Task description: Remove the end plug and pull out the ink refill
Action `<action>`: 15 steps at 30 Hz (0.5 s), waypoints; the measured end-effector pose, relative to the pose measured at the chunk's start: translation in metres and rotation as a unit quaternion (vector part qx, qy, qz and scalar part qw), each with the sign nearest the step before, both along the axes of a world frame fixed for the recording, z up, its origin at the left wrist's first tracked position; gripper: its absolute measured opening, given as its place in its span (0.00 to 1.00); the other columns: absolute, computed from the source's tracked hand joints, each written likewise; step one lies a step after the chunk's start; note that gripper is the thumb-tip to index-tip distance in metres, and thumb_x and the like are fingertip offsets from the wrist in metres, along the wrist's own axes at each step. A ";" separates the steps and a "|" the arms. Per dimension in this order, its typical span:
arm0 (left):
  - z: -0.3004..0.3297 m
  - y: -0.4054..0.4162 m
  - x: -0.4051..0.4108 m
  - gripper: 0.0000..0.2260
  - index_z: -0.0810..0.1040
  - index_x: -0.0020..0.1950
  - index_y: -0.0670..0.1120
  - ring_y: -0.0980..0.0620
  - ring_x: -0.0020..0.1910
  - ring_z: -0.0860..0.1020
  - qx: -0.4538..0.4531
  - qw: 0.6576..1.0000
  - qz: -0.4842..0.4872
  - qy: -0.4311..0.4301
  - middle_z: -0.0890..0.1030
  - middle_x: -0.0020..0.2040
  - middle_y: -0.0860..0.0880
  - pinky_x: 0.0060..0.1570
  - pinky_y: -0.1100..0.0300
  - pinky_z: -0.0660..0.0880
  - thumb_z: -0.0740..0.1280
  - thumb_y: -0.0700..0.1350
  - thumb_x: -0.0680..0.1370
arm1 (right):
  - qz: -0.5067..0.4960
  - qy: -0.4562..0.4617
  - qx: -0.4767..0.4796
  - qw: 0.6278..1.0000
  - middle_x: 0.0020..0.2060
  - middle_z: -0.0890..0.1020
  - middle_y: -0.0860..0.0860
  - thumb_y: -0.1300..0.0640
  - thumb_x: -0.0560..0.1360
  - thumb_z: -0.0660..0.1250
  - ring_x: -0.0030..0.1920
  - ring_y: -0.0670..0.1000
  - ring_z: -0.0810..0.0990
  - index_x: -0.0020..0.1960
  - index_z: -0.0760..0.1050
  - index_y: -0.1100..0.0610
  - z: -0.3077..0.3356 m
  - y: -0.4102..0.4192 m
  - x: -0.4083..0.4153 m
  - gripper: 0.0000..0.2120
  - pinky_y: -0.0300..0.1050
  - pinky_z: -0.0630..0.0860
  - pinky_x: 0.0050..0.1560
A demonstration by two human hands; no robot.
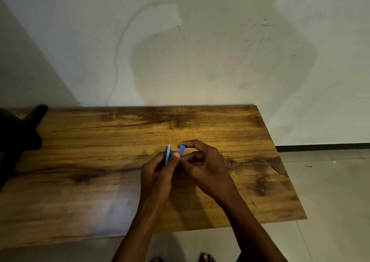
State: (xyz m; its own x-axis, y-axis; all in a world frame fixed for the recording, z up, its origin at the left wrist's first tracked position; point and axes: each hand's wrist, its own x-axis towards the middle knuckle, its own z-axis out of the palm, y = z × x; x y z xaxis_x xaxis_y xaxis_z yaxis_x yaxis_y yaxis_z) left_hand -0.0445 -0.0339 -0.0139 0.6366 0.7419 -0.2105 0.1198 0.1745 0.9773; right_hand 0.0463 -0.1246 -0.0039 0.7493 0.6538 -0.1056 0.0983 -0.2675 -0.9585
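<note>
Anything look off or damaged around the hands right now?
Nothing spilled or broken. The left hand grips a blue piece, the right hand pinches a smaller blue cap, apart from it. The wall behind the table carries dark specks and scuffs.

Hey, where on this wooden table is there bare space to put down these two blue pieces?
Bare wood lies right of the right hand toward the table edge, and along the wall behind both hands. The left end is crowded by a dark object. The left hand has open wood beside it.
</note>
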 end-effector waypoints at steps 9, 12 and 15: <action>0.003 0.001 -0.005 0.06 0.86 0.50 0.47 0.66 0.25 0.77 0.039 0.999 -0.024 -0.024 0.84 0.29 0.59 0.27 0.75 0.69 0.70 0.40 0.78 | -0.018 -0.001 0.067 0.998 0.43 0.89 0.52 0.58 0.80 0.69 0.43 0.50 0.88 0.53 0.86 0.59 0.003 -0.006 0.010 0.08 0.47 0.85 0.44; 0.003 0.000 -0.007 0.05 0.87 0.49 0.46 0.67 0.25 0.77 0.052 0.998 -0.037 -0.018 0.83 0.28 0.60 0.29 0.75 0.70 0.71 0.41 0.77 | -0.007 0.064 0.097 0.993 0.46 0.88 0.57 0.60 0.78 0.70 0.47 0.54 0.88 0.53 0.86 0.62 0.004 -0.010 0.014 0.08 0.45 0.84 0.46; 0.002 0.000 -0.007 0.04 0.87 0.48 0.47 0.66 0.26 0.77 0.070 0.997 -0.036 -0.009 0.82 0.27 0.60 0.30 0.74 0.70 0.72 0.43 0.76 | 0.001 0.065 0.102 0.993 0.45 0.88 0.58 0.61 0.78 0.70 0.48 0.55 0.87 0.52 0.86 0.62 0.003 -0.013 0.017 0.08 0.45 0.83 0.47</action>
State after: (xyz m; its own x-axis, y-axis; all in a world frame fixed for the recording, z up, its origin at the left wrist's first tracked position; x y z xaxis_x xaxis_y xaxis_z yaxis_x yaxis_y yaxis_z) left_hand -0.0519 -0.0335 -0.0116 0.6920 0.7154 -0.0967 0.1099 0.0280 0.9935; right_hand 0.0631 -0.1375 -0.0010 0.7371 0.6725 -0.0661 -0.0287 -0.0666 -0.9974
